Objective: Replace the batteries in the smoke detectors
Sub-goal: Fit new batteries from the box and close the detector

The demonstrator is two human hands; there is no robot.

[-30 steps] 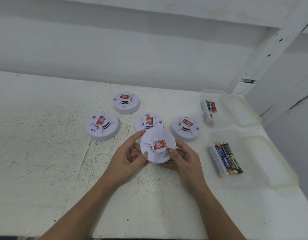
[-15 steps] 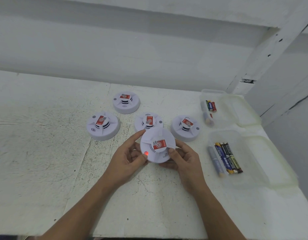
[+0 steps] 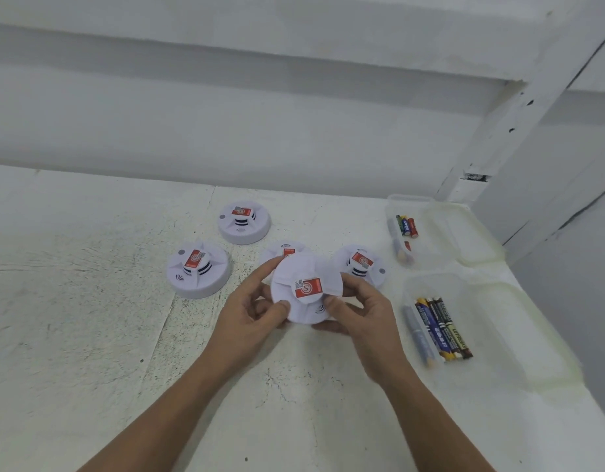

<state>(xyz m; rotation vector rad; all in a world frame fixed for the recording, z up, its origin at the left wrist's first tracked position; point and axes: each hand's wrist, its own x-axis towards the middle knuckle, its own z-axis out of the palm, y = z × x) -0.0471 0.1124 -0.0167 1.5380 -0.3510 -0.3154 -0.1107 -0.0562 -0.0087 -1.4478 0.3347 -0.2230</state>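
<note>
Red lamp, lit half second earlier, no longer showed; thumb of left grip (image 3: 256,311) covered spot. Left and right grip (image 3: 358,311) both grasped smoke detector (image 3: 306,287) above bench (image 3: 90,335). I judged fresh battery live.

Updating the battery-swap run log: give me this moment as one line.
left hand: grips smoke detector | right hand: grips it too | table: four more detectors | batteries: in clear box

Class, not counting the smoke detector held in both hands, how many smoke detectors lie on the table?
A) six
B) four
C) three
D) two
B: besides the held smoke detector, four lie on the table: left detector, far detector, middle detector, right detector.
</note>
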